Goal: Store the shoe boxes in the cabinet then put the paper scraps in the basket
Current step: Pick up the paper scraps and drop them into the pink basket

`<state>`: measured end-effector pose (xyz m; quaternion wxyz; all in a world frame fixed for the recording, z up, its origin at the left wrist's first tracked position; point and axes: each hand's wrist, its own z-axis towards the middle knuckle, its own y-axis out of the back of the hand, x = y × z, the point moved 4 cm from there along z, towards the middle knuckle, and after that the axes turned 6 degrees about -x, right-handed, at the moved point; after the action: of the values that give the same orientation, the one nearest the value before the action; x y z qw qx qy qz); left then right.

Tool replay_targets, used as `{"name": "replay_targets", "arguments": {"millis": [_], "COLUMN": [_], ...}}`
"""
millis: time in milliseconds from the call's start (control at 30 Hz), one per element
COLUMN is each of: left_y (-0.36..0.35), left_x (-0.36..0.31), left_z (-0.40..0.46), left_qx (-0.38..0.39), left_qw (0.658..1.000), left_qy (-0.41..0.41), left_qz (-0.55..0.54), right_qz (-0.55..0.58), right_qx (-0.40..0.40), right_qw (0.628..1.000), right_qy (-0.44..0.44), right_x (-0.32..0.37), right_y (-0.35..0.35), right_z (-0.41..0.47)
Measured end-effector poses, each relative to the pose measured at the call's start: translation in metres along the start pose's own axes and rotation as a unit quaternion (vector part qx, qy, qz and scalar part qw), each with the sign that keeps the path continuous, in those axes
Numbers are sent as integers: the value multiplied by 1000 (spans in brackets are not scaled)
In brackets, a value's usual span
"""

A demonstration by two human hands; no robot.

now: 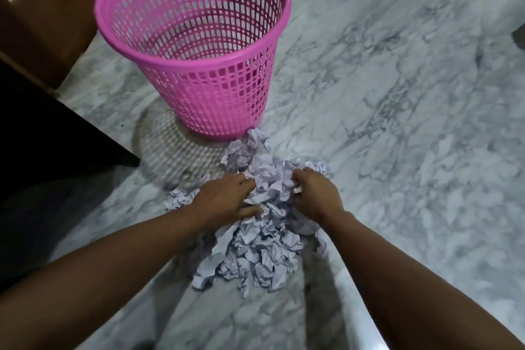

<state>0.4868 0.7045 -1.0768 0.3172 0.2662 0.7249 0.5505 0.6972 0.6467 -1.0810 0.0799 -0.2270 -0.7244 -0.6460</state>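
A pile of crumpled white paper scraps [261,253] lies on the marble floor just in front of a pink plastic mesh basket [216,99], which stands upright with nothing visible inside. My left hand [227,197] presses on the left side of the pile's far part, fingers curled into the paper. On the right side, my right hand [314,193] has its fingers closed around some scraps. Both hands squeeze the same clump between them. No shoe boxes are in view.
Dark wooden furniture [42,23] stands at the left, with a dark edge [71,136] reaching toward the basket. Grey-veined marble floor [397,122] stretches to the right. A dark object [519,37] shows at the right edge.
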Motion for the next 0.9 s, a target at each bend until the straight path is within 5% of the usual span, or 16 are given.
{"name": "replay_targets", "arguments": {"millis": [433, 667, 767, 900], "left_y": [57, 97, 132, 201], "left_x": [-12, -17, -20, -29], "left_z": [-7, -12, -18, -29], "left_qx": [-111, -142, -208, -312], "left_qw": [991, 982, 952, 869], "left_qy": [34, 24, 41, 62], "left_qz": [-68, -122, -220, -379], "right_qz": [185, 342, 407, 453], "right_qx": [-145, -205, -229, -287], "right_qw": [972, 917, 884, 838], "right_qy": [12, 8, 32, 98], "right_x": [23, 45, 70, 113], "right_y": [42, 81, 115, 184], "right_z": [-8, 6, 14, 32]}}
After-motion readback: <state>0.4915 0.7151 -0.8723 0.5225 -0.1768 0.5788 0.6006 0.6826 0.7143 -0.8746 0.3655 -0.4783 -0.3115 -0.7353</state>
